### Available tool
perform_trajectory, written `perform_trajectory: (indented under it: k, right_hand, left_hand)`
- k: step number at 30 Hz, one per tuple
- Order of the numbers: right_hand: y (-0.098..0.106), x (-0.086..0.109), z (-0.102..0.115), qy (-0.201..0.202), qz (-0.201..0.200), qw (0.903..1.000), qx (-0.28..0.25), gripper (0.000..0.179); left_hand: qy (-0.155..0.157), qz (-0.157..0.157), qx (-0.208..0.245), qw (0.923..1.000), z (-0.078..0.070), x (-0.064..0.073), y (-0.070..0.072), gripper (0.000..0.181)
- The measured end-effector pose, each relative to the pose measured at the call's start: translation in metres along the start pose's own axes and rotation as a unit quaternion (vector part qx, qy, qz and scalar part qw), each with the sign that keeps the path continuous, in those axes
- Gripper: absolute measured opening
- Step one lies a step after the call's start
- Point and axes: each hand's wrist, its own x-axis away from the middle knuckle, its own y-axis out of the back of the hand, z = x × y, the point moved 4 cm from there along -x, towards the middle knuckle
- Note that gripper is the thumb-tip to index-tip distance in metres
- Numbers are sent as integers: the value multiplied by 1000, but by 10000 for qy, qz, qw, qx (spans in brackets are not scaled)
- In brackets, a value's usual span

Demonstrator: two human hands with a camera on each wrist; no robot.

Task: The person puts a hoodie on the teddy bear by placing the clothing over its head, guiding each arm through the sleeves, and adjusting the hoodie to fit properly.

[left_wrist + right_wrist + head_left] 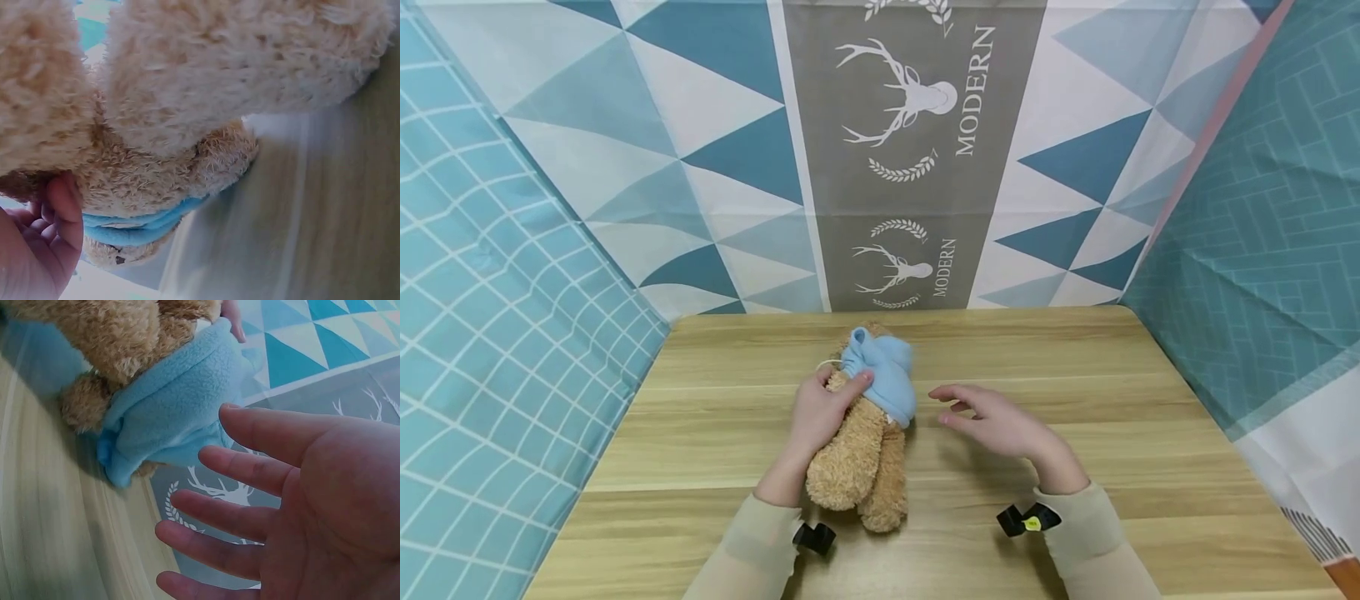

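Note:
A curly tan teddy bear is at the middle of the table, its legs toward me. Bunched round its upper body is a light blue fleece garment, which covers most of the head in the head view. My left hand grips the bear's left side, thumb over the garment's edge. In the left wrist view, curled fingers of that hand hold the fur beside a blue band of cloth. My right hand hovers just right of the bear, fingers spread, and its palm shows bare in the right wrist view.
The wooden table has its back edge against a patterned cloth with deer prints. Blue checked cloth hangs at the left and teal cloth at the right. A thin white loop sticks out by the garment.

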Motion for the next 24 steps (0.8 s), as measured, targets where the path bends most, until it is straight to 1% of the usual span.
perform_trajectory:
  k: [2,8,12,14,16,19,22,24]
  right_hand:
    - [-2,0,0,-17,52,10000,-10,49]
    - [-5,0,2,-73,142,9999,-40,48]
    - [-5,0,4,-16,196,9998,30,48]
    - [-6,1,4,-28,215,9998,48,48]
    - [-6,1,4,-49,231,9997,67,48]
    - [-7,1,4,-89,257,9996,61,47]
    - [-7,0,4,-85,273,9996,51,45]
    - [-7,0,4,-54,291,9995,50,45]
  left_hand:
    - [-5,-60,-81,9999,-2,0,4,54]
    - [-81,-156,-337,9993,-6,0,13,45]
    - [-242,-180,-456,9985,-10,0,14,43]
    - [-353,-249,-581,9974,-13,1,16,43]
    - [-464,-339,-797,9952,-16,2,17,44]
    - [-607,-506,-1236,9892,-20,4,20,43]
    - [-645,-571,-1599,9834,-23,6,21,43]
    - [-646,-540,-1762,9807,-23,7,19,45]
